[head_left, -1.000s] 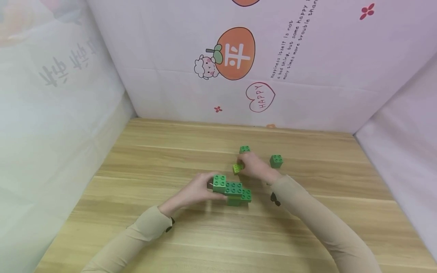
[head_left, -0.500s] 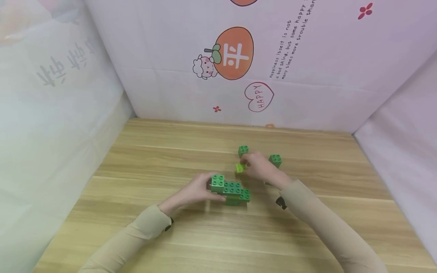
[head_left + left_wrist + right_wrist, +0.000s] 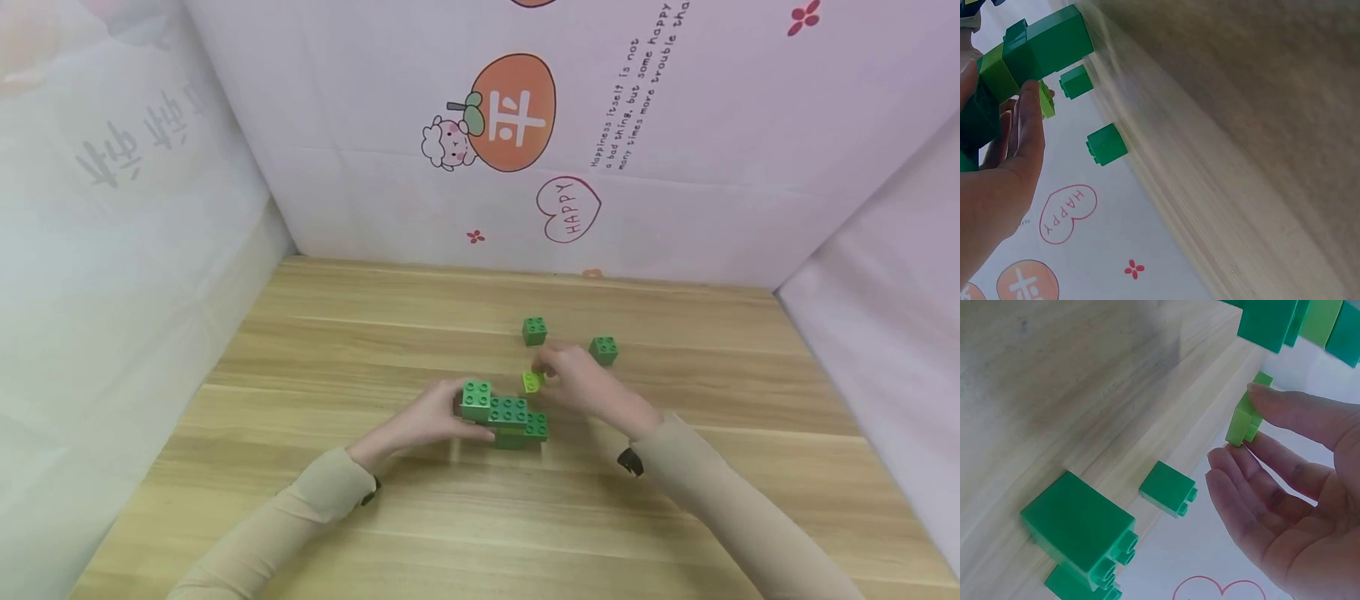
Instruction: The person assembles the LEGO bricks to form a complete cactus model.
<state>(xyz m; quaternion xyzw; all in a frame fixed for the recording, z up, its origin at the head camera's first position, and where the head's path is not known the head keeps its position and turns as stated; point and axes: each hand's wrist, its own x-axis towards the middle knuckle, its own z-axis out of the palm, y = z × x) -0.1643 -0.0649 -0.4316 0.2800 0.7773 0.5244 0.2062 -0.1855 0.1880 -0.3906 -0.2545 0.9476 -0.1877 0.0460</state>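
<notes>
My left hand (image 3: pixel 431 417) grips a joined build of toy building bricks (image 3: pixel 508 411) by its left end, thumb in front and fingers behind. Dark and bright green bricks make up the build, with a lime layer (image 3: pixel 1000 74) between them in the left wrist view. Just behind the build, my right hand (image 3: pixel 588 387) pinches a flat lime-green brick (image 3: pixel 1244 419) between thumb and fingertips. That lime brick is tilted and apart from the build, its studs facing the fingers in the right wrist view.
Two loose green bricks stand on the wooden table (image 3: pixel 337 333): one behind the right hand (image 3: pixel 534 331), another to its right (image 3: pixel 603 350). A further green brick (image 3: pixel 1075 586) shows partly at the bottom of the right wrist view. Printed cloth walls (image 3: pixel 375 208) enclose the table.
My right hand has drawn back a little to the right and towards the body, with the lime brick in its fingers. The left hand and the build have stayed nearly still.
</notes>
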